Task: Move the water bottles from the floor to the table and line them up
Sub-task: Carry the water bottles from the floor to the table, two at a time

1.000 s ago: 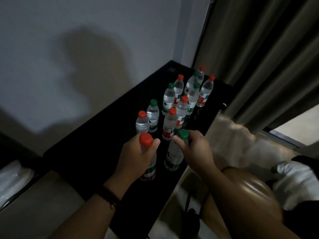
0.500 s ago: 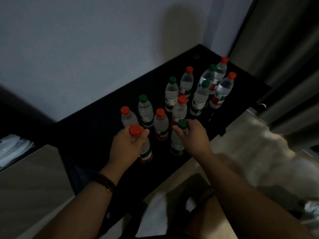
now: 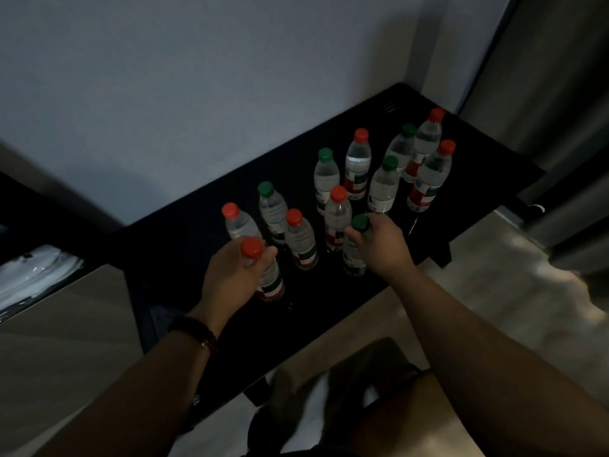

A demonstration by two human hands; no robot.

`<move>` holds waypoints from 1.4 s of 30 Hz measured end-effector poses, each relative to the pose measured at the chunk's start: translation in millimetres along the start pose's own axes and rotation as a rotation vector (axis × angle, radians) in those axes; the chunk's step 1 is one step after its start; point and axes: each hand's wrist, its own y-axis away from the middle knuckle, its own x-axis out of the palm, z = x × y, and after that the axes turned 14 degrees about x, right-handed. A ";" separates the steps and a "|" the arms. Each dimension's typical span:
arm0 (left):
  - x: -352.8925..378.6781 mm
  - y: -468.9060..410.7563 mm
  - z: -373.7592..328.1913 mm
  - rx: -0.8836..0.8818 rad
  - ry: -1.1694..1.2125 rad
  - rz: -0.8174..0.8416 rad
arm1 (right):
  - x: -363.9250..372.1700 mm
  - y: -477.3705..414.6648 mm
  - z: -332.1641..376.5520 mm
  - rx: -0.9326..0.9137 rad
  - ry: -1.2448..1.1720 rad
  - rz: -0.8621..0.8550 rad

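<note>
Several clear water bottles with red or green caps stand upright on a black table (image 3: 184,258) against the wall. My left hand (image 3: 230,275) grips a red-capped bottle (image 3: 271,281) near its neck, at the near left of the group. My right hand (image 3: 379,245) holds a green-capped bottle (image 3: 353,258) by its top, just right of it. Both held bottles stand on the tabletop near its front edge. The other bottles (image 3: 356,166) stretch in loose rows toward the far right corner.
A grey wall runs behind the table. Dark curtains (image 3: 566,94) hang at the right. A lower light surface (image 3: 66,324) lies to the left of the table, with white material (image 3: 33,275) beyond it. Pale floor (image 3: 494,275) shows at the right.
The view has shifted, so the table sits more centred. Both hands stay on the same two bottles, which stand further in toward the other bottles than a second ago.
</note>
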 end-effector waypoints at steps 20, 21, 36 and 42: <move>13.0 0.7 60.5 0.062 0.159 0.085 | -6.6 43.5 68.0 0.002 0.345 -0.063; 12.2 0.7 63.3 0.067 0.164 0.092 | -3.4 48.2 73.8 -0.017 0.359 -0.069; -38.1 -7.5 74.0 0.269 0.108 0.284 | 45.2 75.6 136.5 -0.255 0.502 -0.154; -78.8 -8.1 70.8 0.398 0.022 0.294 | 53.8 71.8 161.9 -0.380 0.605 -0.136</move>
